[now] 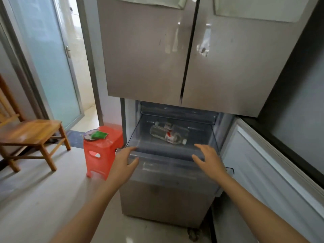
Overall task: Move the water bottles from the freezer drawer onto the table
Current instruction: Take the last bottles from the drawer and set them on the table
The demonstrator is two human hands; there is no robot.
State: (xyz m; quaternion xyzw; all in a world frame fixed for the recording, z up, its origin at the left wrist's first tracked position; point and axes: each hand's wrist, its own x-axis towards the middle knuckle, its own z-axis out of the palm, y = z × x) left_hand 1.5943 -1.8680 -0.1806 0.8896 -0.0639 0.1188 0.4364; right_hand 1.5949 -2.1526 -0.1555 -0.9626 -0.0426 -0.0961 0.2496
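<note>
The clear freezer drawer (168, 151) stands pulled out below the fridge's two upper doors. Inside it lie clear water bottles (168, 134) with red and white labels, on their sides, the front one with its cap to the right. My left hand (124, 158) rests at the drawer's front left corner, fingers straight over the rim and thumb below. My right hand (208, 156) sits at the front right rim, fingers spread and straight. Neither hand holds a bottle.
The freezer compartment door (273, 172) hangs open to the right. A red plastic stool (100, 151) with a plate and a green packet stands left of the fridge. A wooden chair (33, 134) is farther left, before a glass door.
</note>
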